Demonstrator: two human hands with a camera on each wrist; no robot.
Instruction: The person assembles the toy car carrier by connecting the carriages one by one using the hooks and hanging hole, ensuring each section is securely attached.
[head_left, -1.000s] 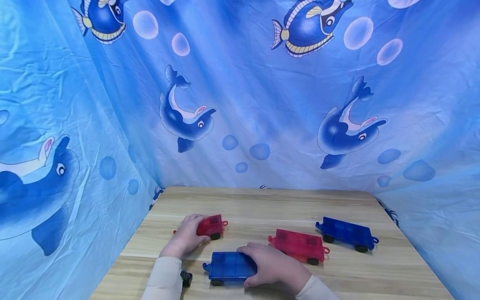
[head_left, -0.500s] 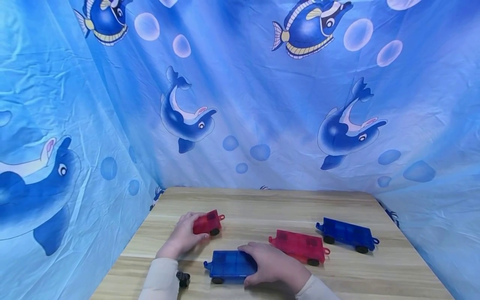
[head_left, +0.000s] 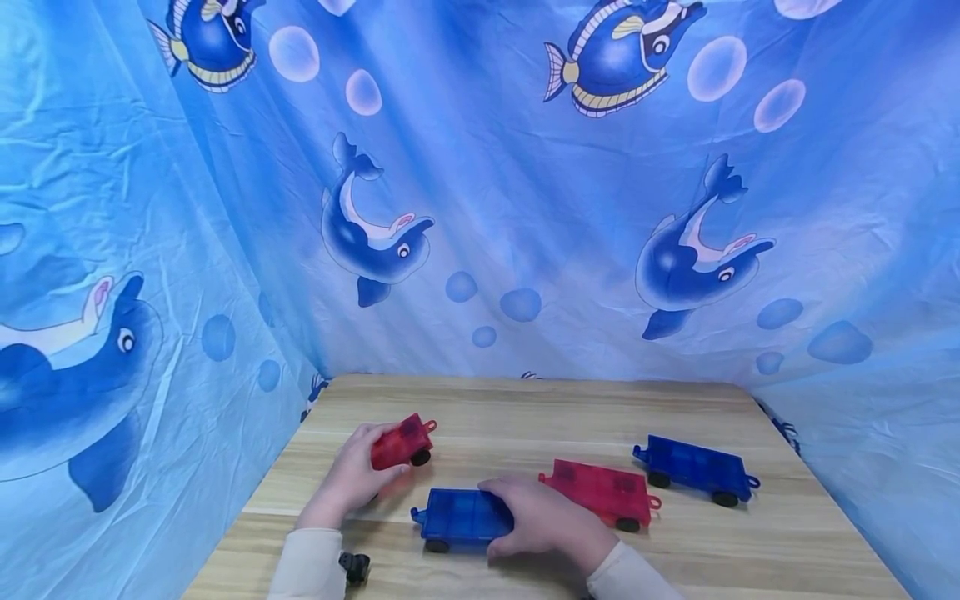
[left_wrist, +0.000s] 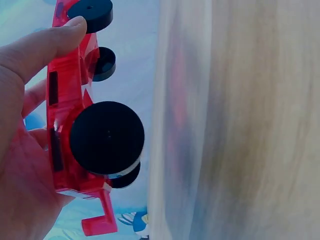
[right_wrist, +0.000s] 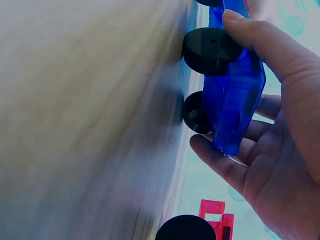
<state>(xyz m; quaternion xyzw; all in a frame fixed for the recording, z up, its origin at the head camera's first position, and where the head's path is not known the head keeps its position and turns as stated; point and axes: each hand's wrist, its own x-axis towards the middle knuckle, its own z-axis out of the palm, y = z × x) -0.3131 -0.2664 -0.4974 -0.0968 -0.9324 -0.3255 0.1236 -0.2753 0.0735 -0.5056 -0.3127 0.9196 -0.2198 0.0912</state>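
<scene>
At the left of the table, my left hand grips a see-through red toy train wagon by its sides. In the left wrist view the thumb lies on the near side of this red wagon, by a black wheel, and a small red hook shows at its end. My right hand holds a blue toy wagon by its right end, thumb in front. From the right wrist, fingers curl round the end of the blue wagon, its wheels close to the tabletop. The right end is hidden in the head view.
A second red wagon stands just behind my right hand. Farther right is another blue wagon. All are on a wooden table, with a blue sea-print cloth behind and at the sides. A small black object sits by the left sleeve.
My left hand has moved left and toward the back with the red wagon, which has turned slightly. My right hand has shifted the blue wagon a little toward the back. The other wagons stay put.
</scene>
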